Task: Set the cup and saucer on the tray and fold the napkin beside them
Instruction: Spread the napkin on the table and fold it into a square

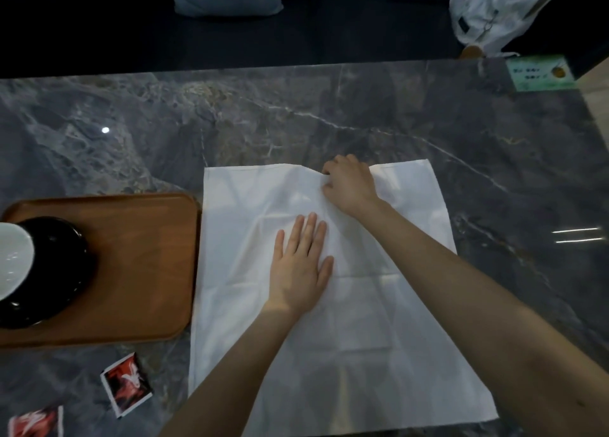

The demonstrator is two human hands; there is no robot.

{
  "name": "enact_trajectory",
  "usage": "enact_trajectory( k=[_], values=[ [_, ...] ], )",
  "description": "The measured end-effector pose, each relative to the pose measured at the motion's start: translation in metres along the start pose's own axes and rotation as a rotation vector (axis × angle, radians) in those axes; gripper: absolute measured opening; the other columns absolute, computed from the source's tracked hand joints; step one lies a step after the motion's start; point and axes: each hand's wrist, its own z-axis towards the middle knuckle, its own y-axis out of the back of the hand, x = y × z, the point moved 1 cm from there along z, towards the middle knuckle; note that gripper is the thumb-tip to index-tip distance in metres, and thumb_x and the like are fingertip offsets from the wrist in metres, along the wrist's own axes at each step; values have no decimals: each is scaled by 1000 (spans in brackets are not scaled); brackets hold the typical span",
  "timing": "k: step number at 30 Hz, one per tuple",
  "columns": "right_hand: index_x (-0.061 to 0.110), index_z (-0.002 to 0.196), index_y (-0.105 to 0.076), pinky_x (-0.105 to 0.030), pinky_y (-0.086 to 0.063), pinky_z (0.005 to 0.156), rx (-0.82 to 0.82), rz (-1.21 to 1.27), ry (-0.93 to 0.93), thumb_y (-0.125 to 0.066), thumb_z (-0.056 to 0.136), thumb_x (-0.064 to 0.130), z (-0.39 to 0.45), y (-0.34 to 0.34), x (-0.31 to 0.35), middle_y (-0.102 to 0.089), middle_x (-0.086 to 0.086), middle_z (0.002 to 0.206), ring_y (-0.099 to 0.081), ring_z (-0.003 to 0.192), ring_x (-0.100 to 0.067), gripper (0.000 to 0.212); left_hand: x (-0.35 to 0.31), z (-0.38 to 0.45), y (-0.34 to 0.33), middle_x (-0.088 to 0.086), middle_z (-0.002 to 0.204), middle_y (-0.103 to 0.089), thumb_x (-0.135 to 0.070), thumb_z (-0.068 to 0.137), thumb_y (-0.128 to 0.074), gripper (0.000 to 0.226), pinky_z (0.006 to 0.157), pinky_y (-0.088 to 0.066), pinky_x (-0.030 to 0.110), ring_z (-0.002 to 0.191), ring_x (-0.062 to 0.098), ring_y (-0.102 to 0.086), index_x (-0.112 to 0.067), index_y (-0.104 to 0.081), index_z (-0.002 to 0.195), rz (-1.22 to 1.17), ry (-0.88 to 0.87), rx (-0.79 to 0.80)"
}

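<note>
Napkin of white cloth [346,321] lies spread on the grey marble table [329,120], just right of the brown wooden tray [145,258] holding the white cup [13,258] on its black saucer [59,272]. The left hand [301,268] presses flat, fingers straight (palm down); the right hand [349,183] pinches the far edge.

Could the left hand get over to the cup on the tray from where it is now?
Probably yes. The left hand lies flat on the white napkin, holding nothing, and only bare wooden tray lies between it and the white cup on the black saucer.
</note>
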Motion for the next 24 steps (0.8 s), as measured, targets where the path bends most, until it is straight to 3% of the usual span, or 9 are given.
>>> enact_trajectory(
  k=[5,7,9,11,13,16,20,22,24],
  values=[
    [7,97,-58,-38,-34,85,-25,-98,182,-44,87,8,-30,6,3,-63,-14,105,-56,99,-34,17,5,7,22,6,152,-29,-37,92,-29,56,112,-21,39,139,27,-28,-12,-31,142,9,-59,79],
    [3,97,-58,-38,-32,77,-6,-83,267,-46,84,4,-40,10,5,-63,-17,101,-56,98,-35,17,9,15,44,14,119,-62,-25,81,-48,42,87,-38,30,103,32,-62,-5,-57,117,-49,-83,-75],
    [0,97,-60,-39,-36,73,-34,-63,334,-50,80,1,-46,16,8,-64,-19,94,-59,90,-37,19,15,21,59,16,102,-67,-18,67,-68,47,73,-46,34,85,33,-66,-3,-58,110,-68,-63,-230],
    [-1,96,-65,-37,-45,62,-148,-52,412,-59,72,-4,-95,27,14,-67,-20,78,-63,70,-37,26,1,-8,79,18,123,-59,-19,60,-78,73,86,-49,40,110,35,-58,-6,-47,126,-33,-162,-305],
    [2,90,-69,-32,-48,53,-215,11,455,-66,63,-6,-102,28,15,-66,-17,68,-62,57,-34,29,1,0,85,15,136,-50,-24,61,-79,81,99,-40,48,127,34,-46,-8,-43,132,26,-227,-275],
    [7,76,-68,-27,-43,44,-210,4,494,-71,53,-7,-124,28,18,-62,-11,61,-59,50,-30,27,7,4,91,9,126,-60,-27,57,-81,54,102,-34,55,125,28,-49,-13,-65,107,179,-340,-215],
    [11,66,-65,-22,-34,38,-245,-131,488,-77,45,-2,-161,23,18,-57,-6,53,-56,45,-26,28,3,-17,102,3,80,-72,-18,53,-80,14,100,-35,56,92,22,-68,-18,-70,62,352,-490,-220],
    [12,65,-61,-22,-25,37,-216,-167,446,-78,42,-2,-178,16,14,-55,-4,53,-53,42,-24,32,2,-30,105,1,54,-62,-11,52,-76,15,96,-44,49,62,21,-65,-16,-62,55,367,-545,-230],
    [12,64,-56,-22,-18,40,-196,-187,393,-77,39,-3,-195,8,10,-52,-4,52,-50,40,-23,36,1,-47,105,0,47,-55,-7,49,-76,21,77,-53,35,49,21,-57,-15,-58,54,404,-593,-225]
  ],
)
